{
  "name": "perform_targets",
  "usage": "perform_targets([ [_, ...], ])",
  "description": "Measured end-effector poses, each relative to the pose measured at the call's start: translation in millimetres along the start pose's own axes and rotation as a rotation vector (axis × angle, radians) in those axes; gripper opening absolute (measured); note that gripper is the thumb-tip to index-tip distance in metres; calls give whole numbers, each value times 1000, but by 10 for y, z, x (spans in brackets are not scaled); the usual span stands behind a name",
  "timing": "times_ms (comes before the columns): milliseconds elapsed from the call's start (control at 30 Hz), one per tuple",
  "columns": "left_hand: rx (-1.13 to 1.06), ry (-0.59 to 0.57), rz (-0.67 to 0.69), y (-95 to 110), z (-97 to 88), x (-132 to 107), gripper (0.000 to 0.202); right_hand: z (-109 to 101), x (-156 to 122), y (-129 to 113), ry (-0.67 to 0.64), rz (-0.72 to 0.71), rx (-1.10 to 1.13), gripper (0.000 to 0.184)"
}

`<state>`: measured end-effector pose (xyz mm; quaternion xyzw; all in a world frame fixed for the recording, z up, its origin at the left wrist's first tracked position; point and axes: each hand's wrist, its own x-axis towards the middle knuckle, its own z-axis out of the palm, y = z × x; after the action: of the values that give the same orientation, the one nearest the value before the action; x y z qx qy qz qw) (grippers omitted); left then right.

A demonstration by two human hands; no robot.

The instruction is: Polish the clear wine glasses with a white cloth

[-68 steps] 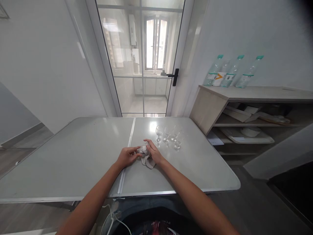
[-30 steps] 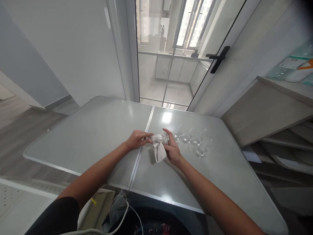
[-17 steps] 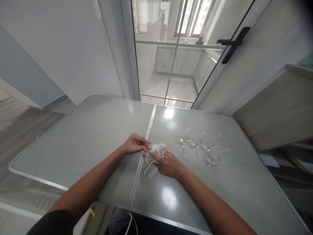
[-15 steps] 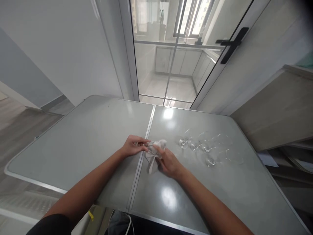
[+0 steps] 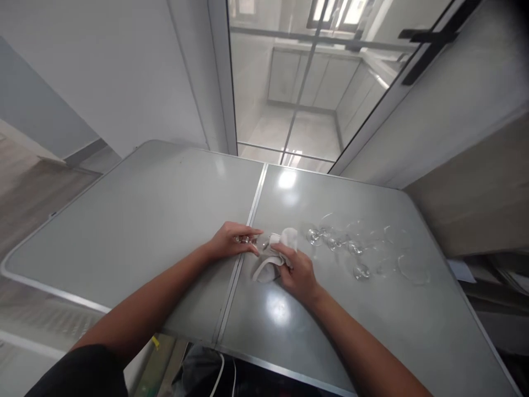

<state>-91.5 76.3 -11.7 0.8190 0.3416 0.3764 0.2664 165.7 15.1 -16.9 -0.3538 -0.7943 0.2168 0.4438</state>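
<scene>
My left hand [image 5: 230,240] is closed around the stem of a clear stemmed glass [image 5: 261,242], which lies sideways above the table's middle seam. Its bowl points right, partly behind a white cloth [image 5: 290,238]. With fingers closed, my right hand [image 5: 301,274] pinches that cloth at the rim end of the bowl; a loop of it hangs below. To the right, several more clear stemmed glasses [image 5: 361,271] stand on the grey table, their upper parts faint against the surface.
The pale grey folding table [image 5: 177,198] has a metal seam [image 5: 257,193] down its middle. Behind it is a glass door [image 5: 264,132] with a black handle [image 5: 438,37]. A wooden shelf unit [image 5: 475,193] stands along the right edge.
My right hand and the cloth have shifted slightly right, away from my left hand, uncovering more of the glass bowl. The camera view has tilted down a little.
</scene>
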Motion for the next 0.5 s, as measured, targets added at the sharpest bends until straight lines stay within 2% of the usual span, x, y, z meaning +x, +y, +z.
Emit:
perform_targets([
  [67, -7, -37, -1, 12, -9, 15, 56, 2, -33, -32, 91, -80, -88, 54],
  [100, 9, -53, 4, 17, -16, 28, 54, -2, -42, -57, 150, -69, -108, 51],
  [233, 77, -115, 56, 44, -48, 89, 28, -45, -30, -139, 399, 179, -81, 37],
  [333, 71, -135, 92, 80, -59, 98, 25, -73, 10, -144, 441, 306, 78, 33],
  [433, 4, -64, 46, 140, -54, 73, 28, -57, 48, -147, 487, 438, 343, 47],
  [500, -71, -46, 1, 197, -33, 53, 31, -21, 56, -162, 434, 508, 516, 59],
])
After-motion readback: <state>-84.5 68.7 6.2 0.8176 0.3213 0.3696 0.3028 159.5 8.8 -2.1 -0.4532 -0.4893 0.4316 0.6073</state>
